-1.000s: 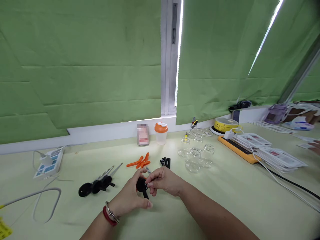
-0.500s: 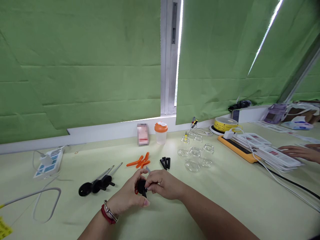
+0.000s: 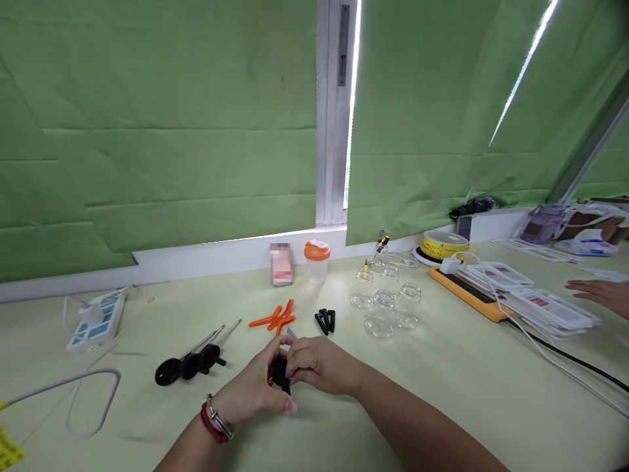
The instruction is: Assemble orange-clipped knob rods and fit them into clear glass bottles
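Note:
My left hand [image 3: 253, 387] curls its fingers and thumb round a black round part [image 3: 279, 371], low in the middle of the head view. At its right side, my right hand [image 3: 319, 364] pinches with thumb and fingertips; what exactly they grip is covered. A thin metal rod [image 3: 291, 333] sticks out above the hands, and a bit of red shows by the left palm. Left of the hands lie several similar black round parts with metal rods [image 3: 199, 359]. Orange plastic pieces [image 3: 276, 317] and short black handles [image 3: 325, 320] lie just beyond.
Several clear glass jars [image 3: 384, 308] stand right of centre, one holding screwdrivers [image 3: 381, 242]. An orange-lidded cup [image 3: 317, 261] is near the wall. A power strip [image 3: 98, 319] sits left, an orange power strip [image 3: 466, 295] and paper stacks [image 3: 555, 311] right. Another person's hand [image 3: 602, 293] rests at far right.
The black part has turned slightly between my hands, and my right fingers have shifted a little over it. The other person's hand has drawn back to the right, off the papers.

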Motion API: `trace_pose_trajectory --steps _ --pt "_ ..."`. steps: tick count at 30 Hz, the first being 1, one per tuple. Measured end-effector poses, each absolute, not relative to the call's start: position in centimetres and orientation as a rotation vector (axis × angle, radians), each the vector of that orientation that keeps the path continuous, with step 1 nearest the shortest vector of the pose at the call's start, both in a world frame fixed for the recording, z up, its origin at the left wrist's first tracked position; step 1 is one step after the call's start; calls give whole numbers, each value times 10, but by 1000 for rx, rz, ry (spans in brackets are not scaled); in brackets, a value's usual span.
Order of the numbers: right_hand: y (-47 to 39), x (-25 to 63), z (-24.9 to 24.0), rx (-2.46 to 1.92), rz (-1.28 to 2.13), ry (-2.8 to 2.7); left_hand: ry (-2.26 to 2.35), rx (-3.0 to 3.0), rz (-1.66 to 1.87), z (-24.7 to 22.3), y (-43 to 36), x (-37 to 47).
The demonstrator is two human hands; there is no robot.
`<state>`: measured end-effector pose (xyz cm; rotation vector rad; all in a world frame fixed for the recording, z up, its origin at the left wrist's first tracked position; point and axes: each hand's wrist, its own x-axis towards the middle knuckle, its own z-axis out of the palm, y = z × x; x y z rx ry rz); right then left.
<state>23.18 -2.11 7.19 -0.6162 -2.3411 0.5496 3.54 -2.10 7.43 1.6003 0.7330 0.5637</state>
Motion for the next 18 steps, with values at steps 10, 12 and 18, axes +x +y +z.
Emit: trace_pose_trajectory --steps 10,12,18 --pt "-21 232 73 -667 585 -2388 747 1567 546 74 -23 38" --pt "-21 232 73 -660 601 -2373 744 1560 547 74 -22 39" --pt "-21 232 73 -682 658 -2344 745 1564 529 73 -22 37"
